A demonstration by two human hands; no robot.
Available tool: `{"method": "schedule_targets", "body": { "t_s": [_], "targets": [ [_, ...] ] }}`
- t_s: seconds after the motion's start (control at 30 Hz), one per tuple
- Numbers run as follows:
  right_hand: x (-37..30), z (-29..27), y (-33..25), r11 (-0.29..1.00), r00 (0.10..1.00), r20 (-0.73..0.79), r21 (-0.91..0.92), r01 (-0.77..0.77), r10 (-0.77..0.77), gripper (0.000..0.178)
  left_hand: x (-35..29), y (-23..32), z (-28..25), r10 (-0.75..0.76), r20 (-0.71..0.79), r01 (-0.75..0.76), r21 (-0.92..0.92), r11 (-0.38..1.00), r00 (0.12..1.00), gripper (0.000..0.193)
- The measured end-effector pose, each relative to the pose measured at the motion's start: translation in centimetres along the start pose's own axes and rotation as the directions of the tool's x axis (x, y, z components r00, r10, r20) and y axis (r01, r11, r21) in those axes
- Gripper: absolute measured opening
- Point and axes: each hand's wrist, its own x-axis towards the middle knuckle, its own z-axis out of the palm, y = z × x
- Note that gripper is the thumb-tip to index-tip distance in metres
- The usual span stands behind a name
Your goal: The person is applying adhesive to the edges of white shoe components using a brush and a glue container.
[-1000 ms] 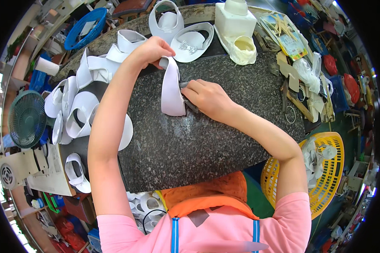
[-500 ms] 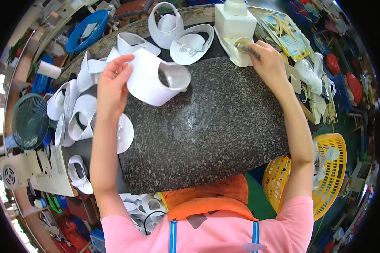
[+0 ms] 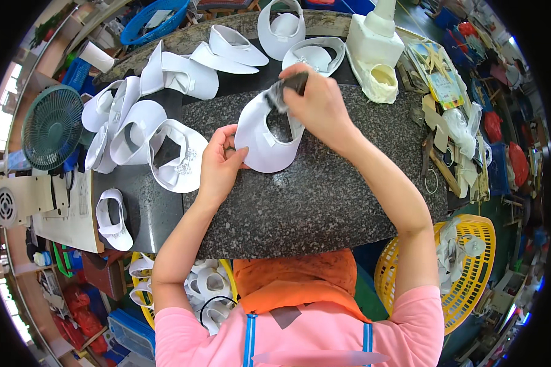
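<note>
Over glossy, speckled dark stone (image 3: 324, 220), pinching a smooth white piece (image 3: 260, 144) with an oval opening in the left hand (image 3: 221, 164) and clamping a dark tool (image 3: 281, 95) in the right hand (image 3: 318, 101) at its far rim. Hemmed in by similar curved pieces (image 3: 189, 160) and a cream dispenser (image 3: 373, 49). Flanked by yellow baskets (image 3: 487, 244) of white loops (image 3: 212, 284) and whitish scraps (image 3: 449, 248)

Two hands (image 3: 220, 164) (image 3: 318, 101) are handling one white visor (image 3: 263, 150); at least eight other visors (image 3: 199, 81), two yellow baskets (image 3: 480, 221) and one green fan (image 3: 50, 125) are surrounding them.
</note>
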Motion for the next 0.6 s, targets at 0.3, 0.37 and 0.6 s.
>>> {"method": "schedule_targets", "body": {
  "t_s": [0.3, 0.37, 0.6],
  "targets": [
    [-7.5, -0.6, 2.5, 0.931, 0.939, 0.036, -0.120, 0.344, -0.343, 0.018, -1.1, 0.9, -1.2, -0.131, -0.085, 0.104, -0.266, 0.958, 0.988, 0.040],
    [-8.4, -2.6, 3.3, 0.936, 0.945, -0.068, -0.173, 0.305, -0.320, 0.020, -3.3, 2.0, -2.9, -0.111, -0.073, 0.082, -0.322, 0.943, 0.991, 0.042],
    [-12.2, -6.0, 5.1, 0.994, 0.987, -0.158, 0.105, 0.044, -0.027, 0.026, -25.6, 8.4, -16.9, -0.048, -0.461, 0.095, 0.079, 0.992, 0.886, 0.035]
  ]
}}
